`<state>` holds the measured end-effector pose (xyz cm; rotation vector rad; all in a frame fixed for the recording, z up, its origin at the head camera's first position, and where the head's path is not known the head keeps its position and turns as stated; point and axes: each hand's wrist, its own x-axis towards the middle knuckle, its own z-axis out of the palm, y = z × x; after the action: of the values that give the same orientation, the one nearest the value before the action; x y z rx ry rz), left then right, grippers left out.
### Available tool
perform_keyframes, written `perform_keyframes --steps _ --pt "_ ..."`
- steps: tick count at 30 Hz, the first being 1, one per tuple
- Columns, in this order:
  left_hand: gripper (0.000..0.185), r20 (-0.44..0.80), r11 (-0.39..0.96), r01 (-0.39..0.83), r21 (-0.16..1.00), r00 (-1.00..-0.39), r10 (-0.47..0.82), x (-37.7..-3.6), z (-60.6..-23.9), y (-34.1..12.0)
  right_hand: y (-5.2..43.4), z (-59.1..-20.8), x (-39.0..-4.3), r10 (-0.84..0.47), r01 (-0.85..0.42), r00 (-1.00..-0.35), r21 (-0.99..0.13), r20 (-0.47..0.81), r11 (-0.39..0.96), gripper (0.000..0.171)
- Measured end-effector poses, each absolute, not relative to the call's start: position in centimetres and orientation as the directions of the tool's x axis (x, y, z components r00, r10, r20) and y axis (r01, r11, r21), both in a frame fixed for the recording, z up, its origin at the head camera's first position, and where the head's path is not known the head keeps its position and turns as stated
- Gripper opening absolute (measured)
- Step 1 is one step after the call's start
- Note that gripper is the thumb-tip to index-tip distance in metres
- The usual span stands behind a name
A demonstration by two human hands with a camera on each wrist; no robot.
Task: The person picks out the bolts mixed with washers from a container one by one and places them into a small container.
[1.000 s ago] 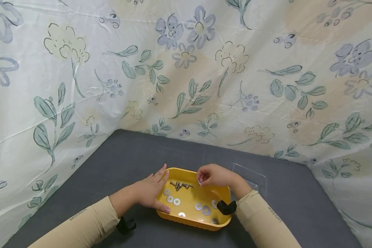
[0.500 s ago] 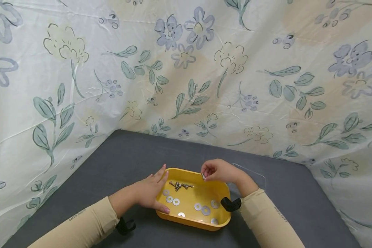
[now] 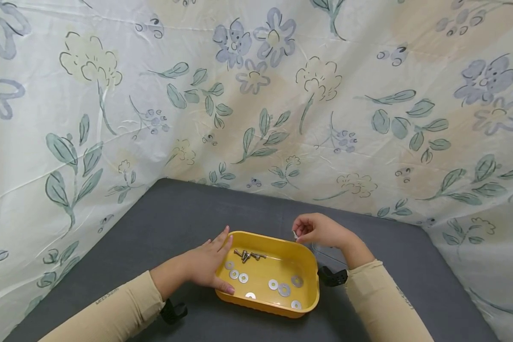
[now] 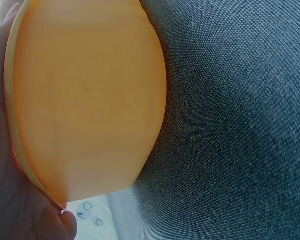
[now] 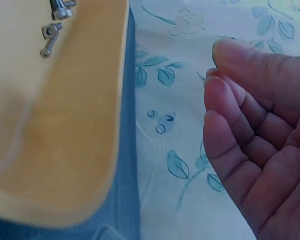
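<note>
A yellow tray (image 3: 308,266) sits on the dark grey table and holds several screws (image 3: 248,256) and several washers (image 3: 280,286). My left hand (image 3: 209,263) rests against the tray's left wall (image 4: 90,100), fingers straight along the rim and thumb at the near corner. Beyond the tray's far right corner my right hand (image 3: 318,230) is raised, pinching a small silvery part (image 3: 295,234) at its fingertips. In the right wrist view the curled fingers (image 5: 240,120) hide that part, and the tray rim (image 5: 105,150) with screws (image 5: 52,30) lies to the left.
A clear plastic lid (image 3: 329,254) lies flat on the table to the right of the tray, mostly hidden under my right forearm. A floral sheet (image 3: 256,104) walls in the table at the back and on both sides. Grey table surface (image 3: 188,209) stretches behind the tray.
My right hand has lifted out of the tray with the small part and moved right and away, past the tray's far right corner. The left hand has stayed on the tray.
</note>
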<state>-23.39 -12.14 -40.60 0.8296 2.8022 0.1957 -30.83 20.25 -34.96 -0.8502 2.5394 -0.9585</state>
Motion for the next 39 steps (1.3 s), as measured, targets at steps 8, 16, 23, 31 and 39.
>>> perform_keyframes --steps 8,16,23,31,39 --pt "0.122 -0.166 0.818 0.534 0.213 -0.806 0.569 -23.5 -40.5 -12.2 22.0 -34.5 -30.8 -0.569 -0.395 -0.820 -0.656 -0.064 0.643 0.017" --pt "0.122 -0.160 0.825 0.530 0.195 -0.813 0.560 -23.4 -40.7 -12.3 24.1 -34.4 -31.2 -0.552 -0.384 -0.833 -0.683 -0.035 0.621 0.020" --pt "0.123 -0.148 0.827 0.531 0.185 -0.817 0.557 -23.4 -40.7 -12.3 25.8 -34.7 -31.4 -0.525 -0.346 -0.850 -0.711 -0.038 0.612 0.023" --pt "0.125 -0.154 0.829 0.529 0.180 -0.817 0.555 -23.6 -40.9 -12.3 27.5 -34.7 -31.3 -0.483 -0.309 -0.875 -0.717 -0.045 0.626 0.025" --pt "0.124 -0.157 0.827 0.529 0.188 -0.815 0.557 -23.7 -40.9 -12.4 29.4 -35.2 -31.3 -0.446 -0.283 -0.894 -0.716 -0.045 0.639 0.023"
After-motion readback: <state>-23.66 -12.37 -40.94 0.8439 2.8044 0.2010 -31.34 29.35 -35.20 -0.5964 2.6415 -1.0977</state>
